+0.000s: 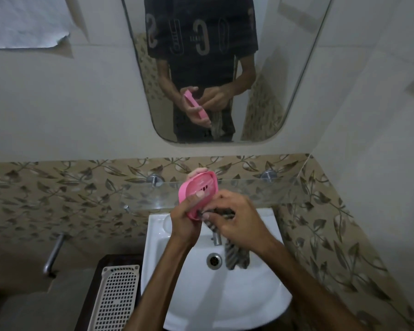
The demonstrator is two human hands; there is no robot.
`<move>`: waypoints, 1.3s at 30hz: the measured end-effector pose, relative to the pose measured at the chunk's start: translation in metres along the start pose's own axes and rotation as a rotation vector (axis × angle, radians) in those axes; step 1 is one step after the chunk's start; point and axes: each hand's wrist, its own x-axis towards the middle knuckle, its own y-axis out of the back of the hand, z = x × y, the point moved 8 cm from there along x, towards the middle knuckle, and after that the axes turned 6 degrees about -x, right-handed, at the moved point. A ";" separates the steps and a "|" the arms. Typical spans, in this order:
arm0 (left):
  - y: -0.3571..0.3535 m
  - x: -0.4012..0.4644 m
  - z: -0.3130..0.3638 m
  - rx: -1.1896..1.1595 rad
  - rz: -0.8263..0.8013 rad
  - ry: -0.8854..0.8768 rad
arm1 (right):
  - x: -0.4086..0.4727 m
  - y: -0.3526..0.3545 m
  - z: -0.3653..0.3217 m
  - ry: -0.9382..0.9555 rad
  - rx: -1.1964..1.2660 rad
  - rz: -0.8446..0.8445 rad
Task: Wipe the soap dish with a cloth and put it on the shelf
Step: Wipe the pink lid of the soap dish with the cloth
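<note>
Pink soap dish, striped grey cloth, white sink

A glass shelf on two metal pegs spans the leaf-patterned tiles above the white sink.

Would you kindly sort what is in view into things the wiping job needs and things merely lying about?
Job:
pink soap dish, held in left hand
striped cloth, gripped by right hand
glass shelf

Lying about:
sink
mirror
white perforated basket
</note>
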 end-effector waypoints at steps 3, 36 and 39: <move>-0.001 -0.001 -0.001 -0.015 0.028 0.006 | 0.006 0.010 0.013 -0.030 -0.116 0.042; 0.002 -0.001 -0.010 -0.032 0.141 0.100 | -0.007 -0.007 0.005 -0.206 0.394 0.257; 0.000 0.003 -0.002 -0.113 0.110 0.002 | -0.007 0.004 0.027 -0.314 0.324 0.381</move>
